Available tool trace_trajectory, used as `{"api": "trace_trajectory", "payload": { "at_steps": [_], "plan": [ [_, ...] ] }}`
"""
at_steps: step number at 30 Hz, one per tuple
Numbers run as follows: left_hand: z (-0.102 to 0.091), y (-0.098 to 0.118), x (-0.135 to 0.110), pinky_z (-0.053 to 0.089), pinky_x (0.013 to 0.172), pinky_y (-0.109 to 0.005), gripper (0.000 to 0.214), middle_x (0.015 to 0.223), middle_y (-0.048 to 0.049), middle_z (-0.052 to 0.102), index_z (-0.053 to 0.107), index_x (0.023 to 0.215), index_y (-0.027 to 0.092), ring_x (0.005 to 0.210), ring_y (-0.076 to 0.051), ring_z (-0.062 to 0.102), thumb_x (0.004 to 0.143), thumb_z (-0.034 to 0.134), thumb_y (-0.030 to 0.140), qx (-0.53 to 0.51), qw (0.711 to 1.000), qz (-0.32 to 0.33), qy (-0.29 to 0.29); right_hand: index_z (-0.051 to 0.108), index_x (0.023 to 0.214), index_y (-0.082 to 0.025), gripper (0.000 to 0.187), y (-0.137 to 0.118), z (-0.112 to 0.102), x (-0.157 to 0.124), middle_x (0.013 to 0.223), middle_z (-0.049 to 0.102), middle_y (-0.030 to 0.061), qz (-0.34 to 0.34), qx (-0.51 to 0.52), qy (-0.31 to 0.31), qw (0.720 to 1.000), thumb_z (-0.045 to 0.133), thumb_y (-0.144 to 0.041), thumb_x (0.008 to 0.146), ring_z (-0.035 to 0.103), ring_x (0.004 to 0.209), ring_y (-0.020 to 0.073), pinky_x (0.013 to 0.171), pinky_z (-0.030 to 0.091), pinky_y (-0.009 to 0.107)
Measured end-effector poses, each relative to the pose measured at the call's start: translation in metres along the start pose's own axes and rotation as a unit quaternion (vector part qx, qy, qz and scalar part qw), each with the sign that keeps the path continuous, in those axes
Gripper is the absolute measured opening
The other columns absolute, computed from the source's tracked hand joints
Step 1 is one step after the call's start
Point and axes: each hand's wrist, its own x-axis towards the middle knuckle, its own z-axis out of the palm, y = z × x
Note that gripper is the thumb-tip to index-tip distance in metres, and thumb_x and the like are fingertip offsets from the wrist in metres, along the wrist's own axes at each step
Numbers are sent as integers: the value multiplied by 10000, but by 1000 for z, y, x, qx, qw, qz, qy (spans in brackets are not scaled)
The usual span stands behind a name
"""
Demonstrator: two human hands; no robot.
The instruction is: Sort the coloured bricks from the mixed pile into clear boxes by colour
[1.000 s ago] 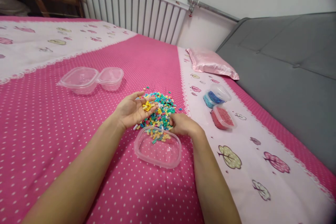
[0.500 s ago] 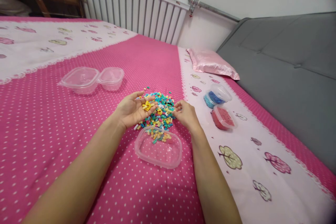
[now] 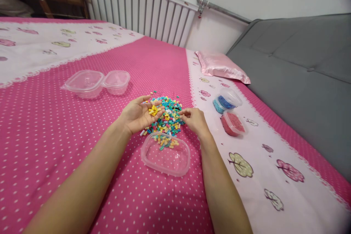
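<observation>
My left hand (image 3: 139, 114) is palm up with its fingers stretched out, and several small yellow toy bricks (image 3: 154, 110) lie on the fingers. Beneath and beyond it spreads a pile of mixed toy bricks (image 3: 170, 115) in teal, yellow, white and pink. At the pile's right edge is my right hand (image 3: 194, 120), thumb and forefinger pinched together; whether a brick sits between the fingertips is too small to make out. Closest to me, a clear plastic container (image 3: 165, 168) stands against the near side of the pile, with bricks showing through its far wall.
Two clear containers (image 3: 87, 84) stand together at the left on the pink dotted bedspread (image 3: 123, 190). On the right are a container of blue bricks (image 3: 227, 101) and a container of red bricks (image 3: 233, 123). Behind lie a pink pillow (image 3: 221, 66), a grey headboard (image 3: 296, 58) and a radiator (image 3: 142, 7).
My right hand has shifted slightly down and its fingers now reach a little further left over the pile's edge. The left hand with its yellow bricks stays still.
</observation>
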Motion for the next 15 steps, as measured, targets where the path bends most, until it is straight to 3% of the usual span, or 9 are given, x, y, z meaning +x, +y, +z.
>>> {"api": "trace_trajectory", "payload": {
  "at_steps": [4, 10, 13, 15],
  "plan": [
    [0, 0, 0, 575, 664, -287, 295, 797, -119, 621, 502, 1104, 72, 753, -204, 663, 878, 385, 222, 4, 1000, -2, 5, 733, 845, -189, 176, -3, 8, 1, 711, 697, 17, 10, -36, 3, 999, 691, -247, 684, 623, 663, 156, 652, 461, 262],
    [1, 0, 0, 581, 643, -293, 295, 799, -122, 624, 504, 1110, 82, 740, -205, 665, 873, 392, 216, -2, 1000, -5, 8, 708, 723, -179, 94, -1, 10, 1, 630, 655, 5, 15, -43, -6, 999, 685, -261, 683, 586, 608, 142, 637, 447, 266],
    [1, 0, 0, 582, 646, -291, 302, 799, -119, 621, 504, 1114, 79, 745, -206, 666, 875, 388, 222, 1, 1000, -3, 13, 659, 698, -185, 72, 5, 9, 2, 618, 635, -13, 31, 38, 2, 999, 647, -254, 681, 579, 612, 130, 633, 460, 250],
    [1, 0, 0, 582, 653, -291, 305, 809, -122, 622, 503, 1115, 74, 750, -205, 665, 876, 386, 223, 0, 1000, -2, 11, 616, 705, -183, 87, 7, 9, 4, 627, 629, -13, 59, 161, 0, 985, 628, -266, 679, 580, 611, 125, 627, 481, 245]
  ]
}}
